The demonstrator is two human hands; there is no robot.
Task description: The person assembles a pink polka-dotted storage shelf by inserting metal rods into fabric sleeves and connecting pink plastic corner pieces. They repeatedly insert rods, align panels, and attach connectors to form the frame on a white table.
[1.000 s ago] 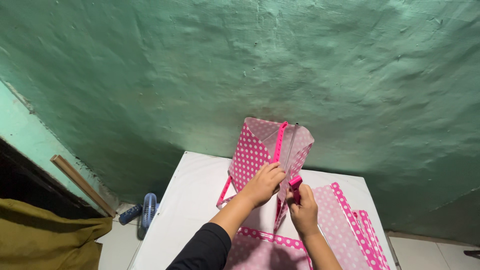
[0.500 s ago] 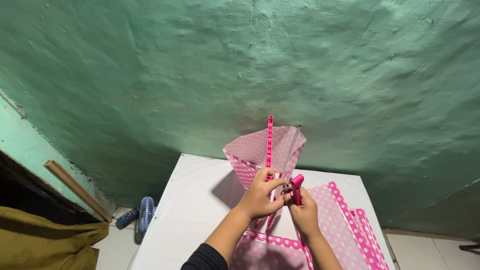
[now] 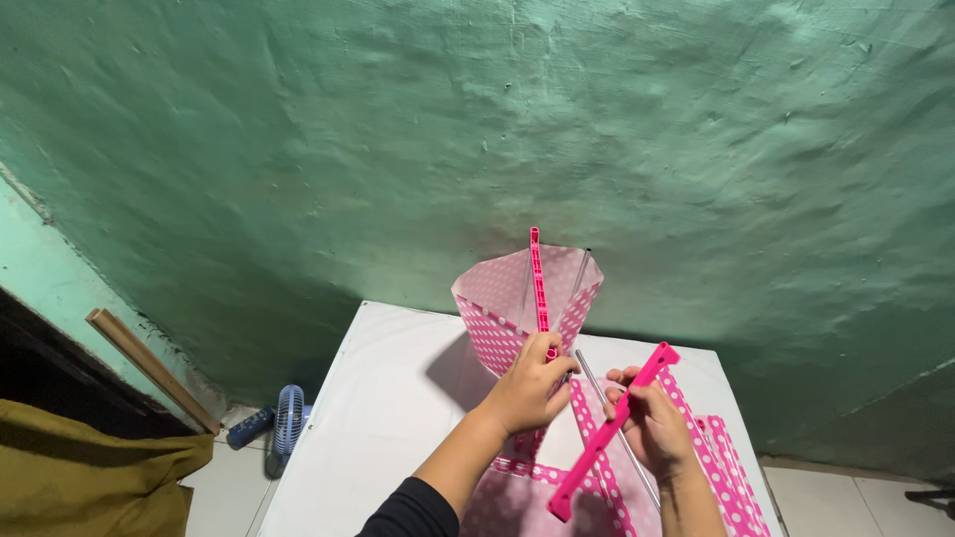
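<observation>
Left hand (image 3: 532,383) clamps the upright pink plastic strip (image 3: 538,283) on the polka-dot fabric panel (image 3: 497,318), which stands folded open near the counter's far edge. Right hand (image 3: 652,428) grips a loose pink plastic bar (image 3: 609,438) and a thin metal rod (image 3: 597,393) slanting across it. White counter (image 3: 388,398) underneath; more dotted panels (image 3: 726,477) lie flat at the near right corner.
</observation>
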